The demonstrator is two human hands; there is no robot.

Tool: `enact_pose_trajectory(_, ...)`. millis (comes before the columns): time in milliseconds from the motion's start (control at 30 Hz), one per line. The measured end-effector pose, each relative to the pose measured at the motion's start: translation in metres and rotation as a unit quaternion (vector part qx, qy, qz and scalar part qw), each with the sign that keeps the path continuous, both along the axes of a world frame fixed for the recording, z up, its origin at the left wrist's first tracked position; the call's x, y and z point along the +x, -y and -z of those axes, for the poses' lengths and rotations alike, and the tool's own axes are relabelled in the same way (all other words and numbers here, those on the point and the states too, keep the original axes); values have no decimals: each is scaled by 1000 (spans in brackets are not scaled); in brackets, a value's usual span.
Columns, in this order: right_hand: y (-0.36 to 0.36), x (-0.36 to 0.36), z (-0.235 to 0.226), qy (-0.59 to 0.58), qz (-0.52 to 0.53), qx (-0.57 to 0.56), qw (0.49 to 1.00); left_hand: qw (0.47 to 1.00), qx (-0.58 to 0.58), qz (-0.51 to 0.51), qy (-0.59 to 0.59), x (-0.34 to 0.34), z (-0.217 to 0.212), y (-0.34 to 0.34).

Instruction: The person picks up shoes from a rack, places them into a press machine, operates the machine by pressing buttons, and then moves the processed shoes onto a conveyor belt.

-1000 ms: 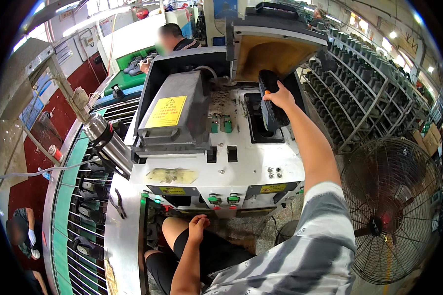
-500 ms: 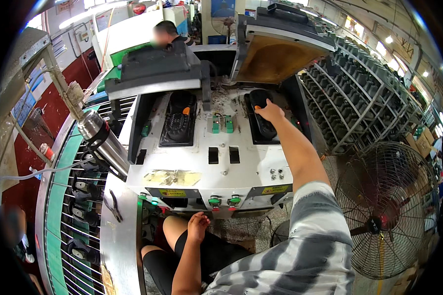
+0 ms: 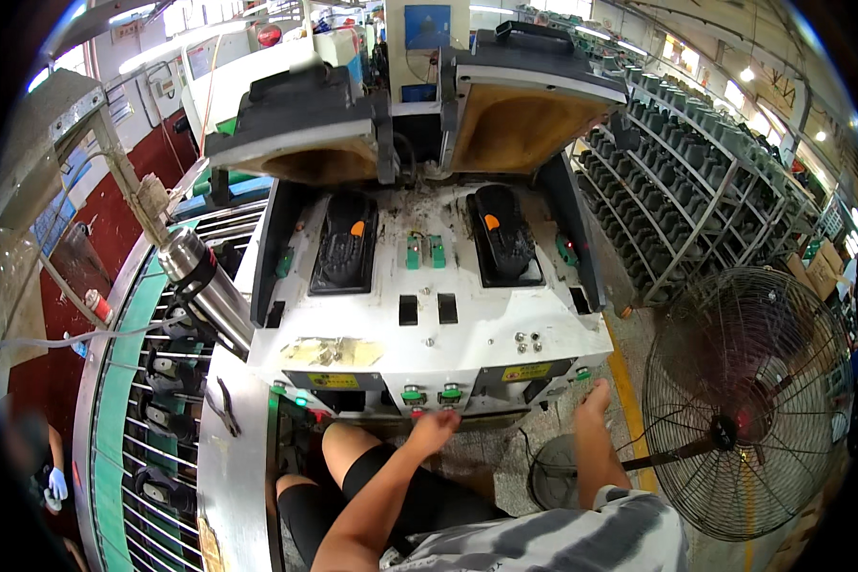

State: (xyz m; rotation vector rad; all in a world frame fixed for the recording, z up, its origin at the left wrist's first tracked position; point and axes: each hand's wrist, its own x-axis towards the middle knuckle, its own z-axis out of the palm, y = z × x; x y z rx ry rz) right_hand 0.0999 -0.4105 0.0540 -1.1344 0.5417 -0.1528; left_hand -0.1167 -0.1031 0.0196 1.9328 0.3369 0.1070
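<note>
My left hand [image 3: 436,431] is held above my knees at the machine's front edge, fingers curled together with nothing visible in them. It is nearest the red buttons under the green switches [image 3: 450,394]; contact cannot be made out. My right hand [image 3: 593,402] is raised by the machine's right front corner, fingers stretched and empty, just below a green button [image 3: 582,375]. On the white machine top [image 3: 467,329], two black shoe-shaped pieces with orange tabs, a left one [image 3: 343,248] and a right one [image 3: 501,238], rest on dark bases.
Behind the pieces, a left lid [image 3: 300,124] and a right lid [image 3: 539,100] stand raised. At left are a steel flask [image 3: 205,281], pliers [image 3: 223,408] and a roller conveyor [image 3: 114,419] carrying dark parts. A large fan [image 3: 748,405] and racks [image 3: 677,181] stand at right.
My right hand has left the right shoe-shaped piece and come back to the front corner. The left lid has tilted further up, showing its brown underside. My left hand has moved right.
</note>
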Motion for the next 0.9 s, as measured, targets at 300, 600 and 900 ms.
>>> enact_pose_trajectory(300,-13,-34,48,42,-185,46,981,1000,-11,-4,-6,-11,-37,-29)
enact_pose_trajectory(600,-296,-173,-103,611,-386,-331,607,916,-193,-337,104,-137,35,-111)
enact_pose_trajectory(900,-583,-19,-182,245,-350,-593,683,640,-509,-537,206,-200,44,-190)
